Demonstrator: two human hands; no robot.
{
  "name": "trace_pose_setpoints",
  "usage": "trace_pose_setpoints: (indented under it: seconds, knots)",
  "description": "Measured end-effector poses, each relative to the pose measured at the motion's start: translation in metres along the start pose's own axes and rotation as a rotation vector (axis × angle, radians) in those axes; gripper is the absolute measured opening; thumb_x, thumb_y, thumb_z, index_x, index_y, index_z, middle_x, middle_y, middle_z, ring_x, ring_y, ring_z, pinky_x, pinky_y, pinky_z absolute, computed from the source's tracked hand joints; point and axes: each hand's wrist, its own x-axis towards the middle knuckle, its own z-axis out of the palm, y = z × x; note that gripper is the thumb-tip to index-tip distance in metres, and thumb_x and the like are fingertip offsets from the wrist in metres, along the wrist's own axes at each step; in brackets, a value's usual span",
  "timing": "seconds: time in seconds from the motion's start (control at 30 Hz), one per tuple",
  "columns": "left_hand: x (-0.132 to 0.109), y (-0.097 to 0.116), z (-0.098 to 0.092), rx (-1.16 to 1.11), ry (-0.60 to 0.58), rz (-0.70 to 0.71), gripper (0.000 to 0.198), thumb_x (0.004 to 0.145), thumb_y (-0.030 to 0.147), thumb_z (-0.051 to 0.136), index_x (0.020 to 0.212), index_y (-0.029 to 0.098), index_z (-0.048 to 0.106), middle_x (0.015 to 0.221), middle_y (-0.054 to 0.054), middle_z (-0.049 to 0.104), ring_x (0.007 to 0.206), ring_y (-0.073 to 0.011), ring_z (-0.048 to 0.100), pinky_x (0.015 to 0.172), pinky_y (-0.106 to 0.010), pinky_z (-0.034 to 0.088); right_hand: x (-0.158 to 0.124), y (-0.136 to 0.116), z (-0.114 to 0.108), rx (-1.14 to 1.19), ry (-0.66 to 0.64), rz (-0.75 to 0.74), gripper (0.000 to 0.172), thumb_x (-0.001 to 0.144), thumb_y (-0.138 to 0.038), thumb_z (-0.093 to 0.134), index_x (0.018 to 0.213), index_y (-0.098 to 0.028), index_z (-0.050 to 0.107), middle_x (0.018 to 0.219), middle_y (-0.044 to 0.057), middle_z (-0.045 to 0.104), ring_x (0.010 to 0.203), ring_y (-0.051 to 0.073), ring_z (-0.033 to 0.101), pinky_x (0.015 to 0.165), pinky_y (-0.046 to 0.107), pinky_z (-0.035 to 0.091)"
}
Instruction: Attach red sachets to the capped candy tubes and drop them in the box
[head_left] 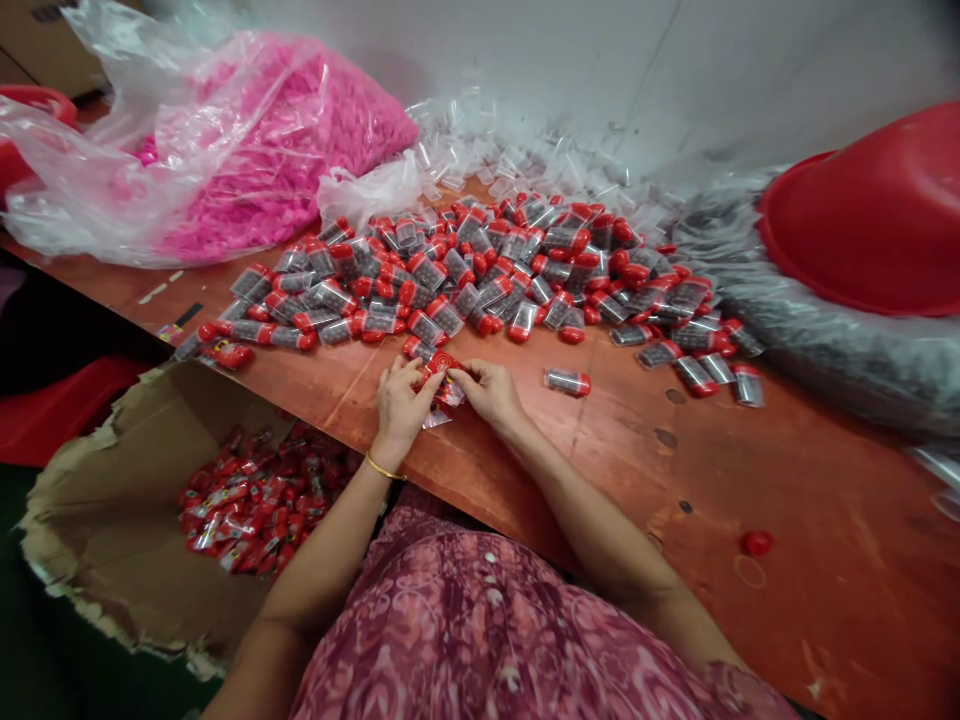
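My left hand (403, 400) and my right hand (489, 392) meet over the table near its front edge. Between their fingertips they pinch a small red printed packet (442, 364) with a spiral mark. A clear-and-red tube lies just behind the packet, touching or close to it. Beyond my hands spreads a big heap of clear tubes with red caps and dark contents (480, 262). One single tube (567, 382) lies on its side to the right of my right hand.
A torn cardboard box (112, 500) with red packets (255, 495) stands lower left. Pink pieces fill a clear bag (277, 130) at back left. At right, a red basin (870, 215) rests on a bulky plastic bag (840, 340). A red cap (757, 543) lies lower right.
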Motion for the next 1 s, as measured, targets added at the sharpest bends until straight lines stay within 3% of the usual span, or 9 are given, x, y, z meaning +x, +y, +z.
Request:
trace_pose_setpoints:
  seconds: [0.1,0.2,0.27,0.37,0.43,0.57,0.67,0.83,1.0]
  knots:
    - [-0.002,0.001,0.003,0.134,0.033,0.033,0.027,0.079,0.038,0.059,0.062,0.018,0.064,0.116,-0.012,0.065,0.125,-0.0314,0.046,0.104,-0.054,0.028,0.000,-0.001,-0.005,-0.231,0.021,-0.095,0.028,0.086,-0.034,0.046,0.084,-0.020,0.070,0.075,0.003,0.070,0.068,0.017,0.060,0.062,0.026,0.042]
    - [-0.002,-0.002,0.005,0.238,0.030,0.074,0.028,0.079,0.042,0.058,0.066,0.018,0.065,0.121,-0.012,0.062,0.128,-0.0341,0.041,0.107,-0.056,0.023,0.004,0.003,-0.010,-0.244,0.085,-0.183,0.026,0.086,-0.029,0.046,0.089,-0.020,0.070,0.088,0.005,0.070,0.079,0.018,0.060,0.071,0.028,0.041]
    - [-0.002,-0.003,0.005,0.259,0.032,0.077,0.027,0.079,0.044,0.058,0.078,0.018,0.067,0.125,-0.014,0.059,0.129,-0.0354,0.039,0.107,-0.056,0.022,0.007,0.007,-0.014,-0.138,0.132,-0.149,0.027,0.084,-0.032,0.046,0.077,-0.018,0.068,0.076,0.003,0.067,0.071,0.016,0.057,0.065,0.026,0.040]
    - [-0.003,0.004,0.001,0.230,0.101,0.073,0.045,0.078,0.045,0.058,0.110,0.014,0.061,0.131,-0.018,0.053,0.131,-0.0359,0.037,0.107,-0.055,0.021,0.008,0.012,-0.018,0.091,0.163,-0.008,0.037,0.081,-0.043,0.047,0.056,-0.017,0.055,0.050,-0.003,0.048,0.051,0.011,0.043,0.049,0.023,0.031]
    - [-0.005,0.014,-0.003,0.173,0.130,0.096,0.049,0.079,0.045,0.056,0.115,0.012,0.058,0.131,-0.019,0.053,0.130,-0.0349,0.038,0.106,-0.051,0.025,0.004,0.013,-0.020,0.196,0.185,0.022,0.040,0.077,-0.049,0.049,0.051,-0.019,0.047,0.047,-0.005,0.038,0.047,0.009,0.035,0.047,0.022,0.027]
    - [-0.010,0.040,-0.010,-0.063,-0.064,0.054,0.038,0.082,0.048,0.050,0.093,0.017,0.068,0.095,-0.010,0.071,0.093,-0.0239,0.063,0.084,-0.034,0.044,-0.012,0.006,-0.020,0.242,0.269,-0.032,0.040,0.078,-0.047,0.050,0.051,-0.019,0.042,0.048,-0.006,0.036,0.049,0.008,0.034,0.049,0.022,0.027]
    - [-0.011,0.051,-0.007,-0.323,-0.187,-0.129,0.037,0.077,0.052,0.054,0.073,0.017,0.069,0.066,-0.003,0.067,0.063,-0.0152,0.059,0.064,-0.026,0.043,-0.022,-0.002,-0.019,0.295,0.261,-0.068,0.031,0.078,-0.043,0.051,0.058,-0.019,0.050,0.054,-0.004,0.045,0.053,0.009,0.041,0.054,0.022,0.033]
    - [-0.004,0.056,0.011,-0.967,-0.307,-0.431,0.037,0.060,0.050,0.071,0.070,0.015,0.069,0.062,0.000,0.065,0.058,-0.0119,0.056,0.061,-0.025,0.044,-0.031,-0.008,-0.014,0.394,0.217,-0.065,0.025,0.079,-0.041,0.048,0.073,-0.019,0.057,0.063,-0.002,0.053,0.058,0.011,0.047,0.059,0.023,0.039]
    - [-0.003,0.059,0.018,-1.039,-0.215,-0.457,0.033,0.050,0.042,0.079,0.062,0.014,0.068,0.056,0.002,0.063,0.054,-0.0083,0.053,0.058,-0.021,0.042,-0.034,-0.003,-0.028,0.204,0.199,-0.062,0.041,0.086,-0.052,0.036,0.064,-0.020,0.049,0.057,-0.003,0.045,0.054,0.011,0.043,0.053,0.023,0.034]
